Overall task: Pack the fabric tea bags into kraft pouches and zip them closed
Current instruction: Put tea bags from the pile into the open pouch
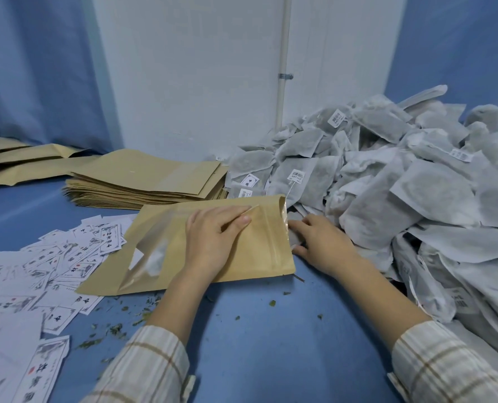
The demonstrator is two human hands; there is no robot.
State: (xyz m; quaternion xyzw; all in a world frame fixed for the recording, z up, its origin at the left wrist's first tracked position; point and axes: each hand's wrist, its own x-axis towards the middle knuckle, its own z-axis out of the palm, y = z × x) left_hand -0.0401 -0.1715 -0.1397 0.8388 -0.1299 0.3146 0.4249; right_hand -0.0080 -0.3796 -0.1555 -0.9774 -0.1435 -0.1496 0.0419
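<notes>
Left hand (213, 242) presses pouch (250, 257) on blue table (271, 344).

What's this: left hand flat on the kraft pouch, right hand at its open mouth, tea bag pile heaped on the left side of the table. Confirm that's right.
One detail is wrong. In the head view the tea bag pile is heaped on the right side of the table, not the left. The rest stands: the left hand lies flat on the kraft pouch, and the right hand is at its open mouth.
</notes>
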